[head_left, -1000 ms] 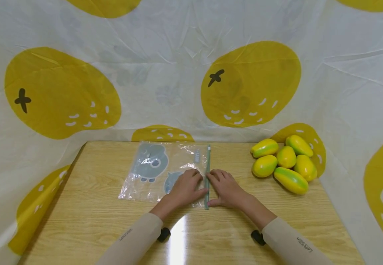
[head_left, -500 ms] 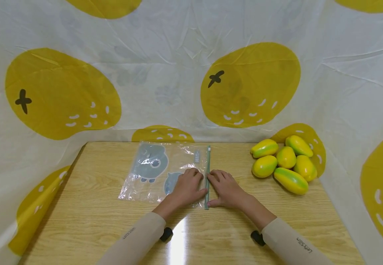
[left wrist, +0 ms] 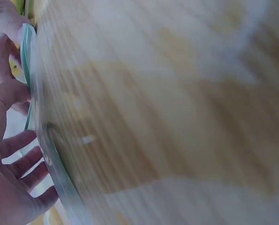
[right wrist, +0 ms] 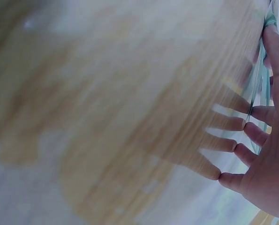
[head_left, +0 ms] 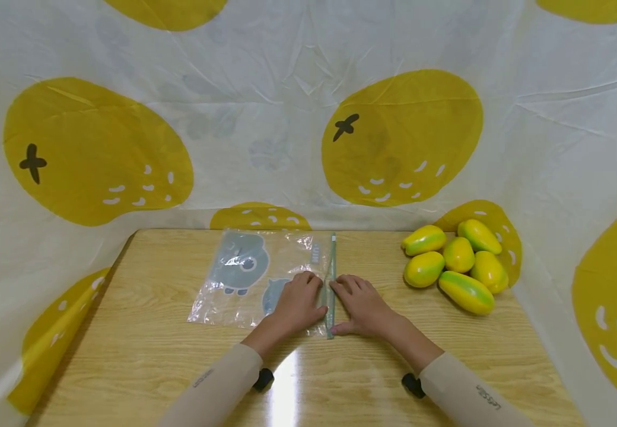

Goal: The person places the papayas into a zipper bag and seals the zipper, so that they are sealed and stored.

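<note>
A clear zip bag (head_left: pixel 287 249) with pale blue cartoon prints lies flat on the wooden table (head_left: pixel 153 284), its green zip strip (head_left: pixel 333 252) toward the right. My left hand (head_left: pixel 296 303) rests on the bag just left of the strip, thumb against its edge. From the other side, my right hand (head_left: pixel 364 307) touches the strip with fingertips and thumb. Fingers spread fairly straight on both the left hand (left wrist: pixel 10 187) and the right hand (right wrist: pixel 270 154) in their wrist views. Two edges of the strip show slightly apart between the hands.
Several yellow-green papaya-like fruits (head_left: pixel 458 255) sit grouped at the table's right rear. A white cloth (head_left: pixel 266 142) printed with big yellow fruit hangs behind the table and along both sides.
My left hand has slid slightly left, away from the right hand. Between them the zip strip looks wider, its two edges parting a little. The fruits stay put.
</note>
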